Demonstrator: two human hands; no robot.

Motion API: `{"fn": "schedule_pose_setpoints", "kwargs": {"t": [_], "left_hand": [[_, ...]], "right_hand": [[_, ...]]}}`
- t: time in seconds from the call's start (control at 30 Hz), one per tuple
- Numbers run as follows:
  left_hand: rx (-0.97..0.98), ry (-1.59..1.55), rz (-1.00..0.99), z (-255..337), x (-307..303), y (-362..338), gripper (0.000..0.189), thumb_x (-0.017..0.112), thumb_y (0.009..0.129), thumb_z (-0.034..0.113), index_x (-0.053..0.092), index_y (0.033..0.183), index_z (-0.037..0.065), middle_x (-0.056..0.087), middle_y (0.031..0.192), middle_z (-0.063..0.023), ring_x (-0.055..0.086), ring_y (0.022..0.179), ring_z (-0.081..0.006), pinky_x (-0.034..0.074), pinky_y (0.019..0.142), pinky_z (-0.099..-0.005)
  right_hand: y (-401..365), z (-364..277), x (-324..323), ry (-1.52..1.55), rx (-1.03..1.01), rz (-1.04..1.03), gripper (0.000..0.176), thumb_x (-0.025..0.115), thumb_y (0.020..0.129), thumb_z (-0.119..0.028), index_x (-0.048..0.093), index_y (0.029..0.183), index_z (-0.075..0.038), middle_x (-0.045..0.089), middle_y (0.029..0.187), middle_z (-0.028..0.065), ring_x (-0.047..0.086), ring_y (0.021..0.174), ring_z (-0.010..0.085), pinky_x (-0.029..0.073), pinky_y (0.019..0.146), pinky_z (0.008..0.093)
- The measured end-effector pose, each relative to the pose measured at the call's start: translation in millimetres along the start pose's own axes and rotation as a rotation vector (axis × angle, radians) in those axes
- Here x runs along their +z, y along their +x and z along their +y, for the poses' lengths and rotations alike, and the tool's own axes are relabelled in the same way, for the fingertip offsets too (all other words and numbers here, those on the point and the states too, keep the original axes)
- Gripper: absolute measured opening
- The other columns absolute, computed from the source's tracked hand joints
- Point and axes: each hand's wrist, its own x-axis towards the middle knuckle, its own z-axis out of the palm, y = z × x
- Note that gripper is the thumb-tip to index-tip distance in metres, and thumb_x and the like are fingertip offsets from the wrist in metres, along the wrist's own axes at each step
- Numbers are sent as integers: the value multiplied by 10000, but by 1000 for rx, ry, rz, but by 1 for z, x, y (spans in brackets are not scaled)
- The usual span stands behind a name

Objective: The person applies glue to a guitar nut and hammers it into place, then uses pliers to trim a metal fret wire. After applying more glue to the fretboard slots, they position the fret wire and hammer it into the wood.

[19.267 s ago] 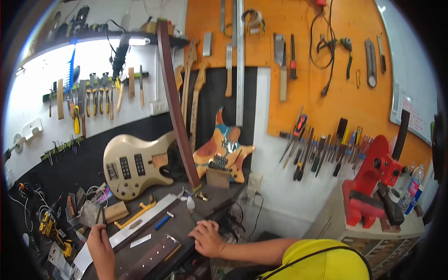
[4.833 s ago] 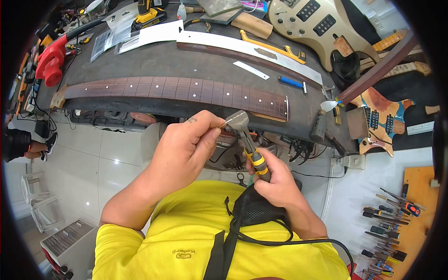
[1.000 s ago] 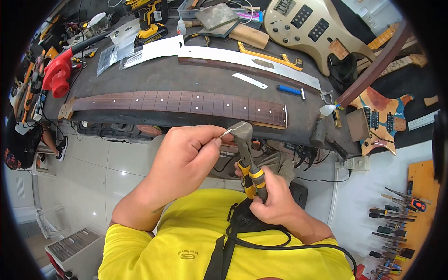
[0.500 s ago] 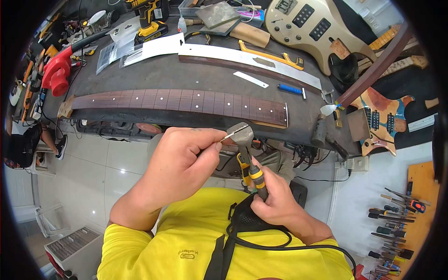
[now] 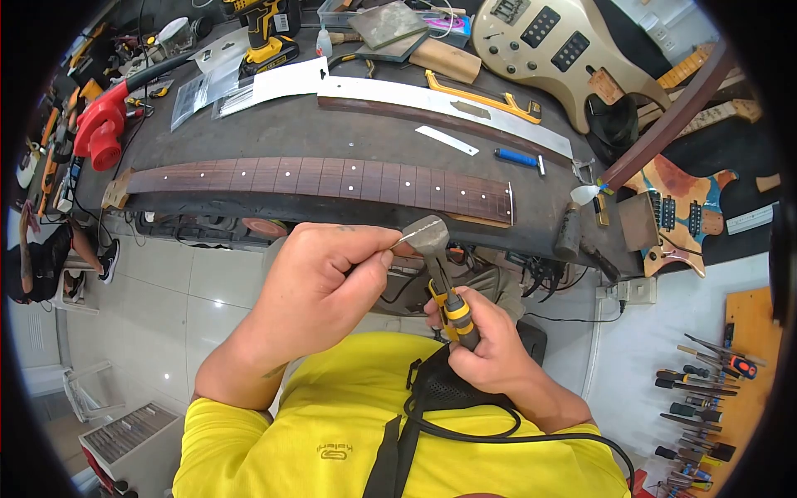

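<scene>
My left hand (image 5: pixel 328 278) pinches one end of a thin metal strip, a fret wire by its look (image 5: pixel 404 241). The strip lies across the broad grey metal jaws of a hand tool (image 5: pixel 427 236). Around the tool's yellow and black handles (image 5: pixel 457 312) my right hand (image 5: pixel 490 340) is closed, below and to the right of the left one. Beyond both hands, a dark guitar neck with white dot inlays (image 5: pixel 320 179) lies along the bench's near edge.
On the bench (image 5: pixel 274 137) are a white-topped long strip (image 5: pixel 390 93), a yellow saw (image 5: pixel 486 100), a blue tool (image 5: pixel 516 157) and a red blower (image 5: pixel 104 133). Guitar bodies (image 5: pixel 573 50) stand right. A person (image 5: pixel 50 257) is at far left.
The tool in my right hand has turned and tilted slightly, its handles shifting a little. My left hand has barely moved. More of the person at far left shows.
</scene>
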Motion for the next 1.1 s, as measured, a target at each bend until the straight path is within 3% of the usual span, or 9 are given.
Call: {"fn": "schedule_pose_setpoints", "kwargs": {"t": [0.1,0.17,0.3,0.37,0.47,0.57,0.73,0.93,1.1], "left_hand": [[16,-27,13,-4,4,-2,242,581,986,-48,759,1145,-88,680,767,-63,528,665,-47,445,605,-256],[28,-51,29,-5,5,-3,220,600,1006,-61,761,1151,-98,631,744,24,488,673,-20,387,589,-236],[-81,-126,7,-5,3,-2,233,600,1011,-47,776,1158,-87,633,759,35,488,683,-17,382,591,-233],[-120,-190,4,-6,0,-2,230,607,1015,-25,787,1147,-78,623,749,42,481,675,-17,374,585,-231],[-306,-313,-162,-19,-11,5,364,694,1007,185,749,1269,-62,672,889,-15,568,780,-67,466,708,-251],[-117,-718,-99,-60,8,19,1018,784,868,630,482,1549,-64,628,1410,-199,613,1322,-305,442,1162,-454],[-36,-1085,-563,-74,32,31,1181,906,676,726,514,1487,-38,639,1365,-252,616,1320,-364,431,1176,-487],[-76,-1243,-589,-75,51,31,911,926,663,563,536,1293,34,604,1074,-131,607,1134,-347,548,979,-480],[-11,-1284,-593,-84,59,31,876,874,696,505,575,1361,19,590,1088,-91,552,994,-236,423,913,-381]], "right_hand": [[-2,4,4,27,39,-2,455,610,762,25,630,1216,34,657,1189,177,696,1067,341,544,984,388],[-4,5,13,129,34,134,447,557,803,94,612,1239,9,675,1132,87,680,978,172,554,917,349],[2,-2,15,278,189,219,433,583,828,108,597,1245,-7,675,1087,71,668,953,161,555,916,346],[6,-1,3,33,210,5,351,646,860,2,588,1205,-25,707,1029,102,703,934,214,559,881,370],[10,3,1,134,207,-2,368,639,859,-2,598,1223,-33,696,1008,93,690,926,198,551,867,361],[15,7,-4,268,242,-56,385,629,854,-6,600,1237,-30,669,979,74,651,905,178,536,859,348],[20,15,4,356,183,-147,431,595,826,32,594,1250,-40,614,996,47,569,902,153,504,866,325],[18,32,5,465,89,-133,508,580,816,67,564,1314,-32,580,1105,64,571,961,161,497,892,324],[16,32,3,455,191,-150,520,580,812,90,559,1316,-37,568,1119,54,579,982,156,494,893,316]]}}
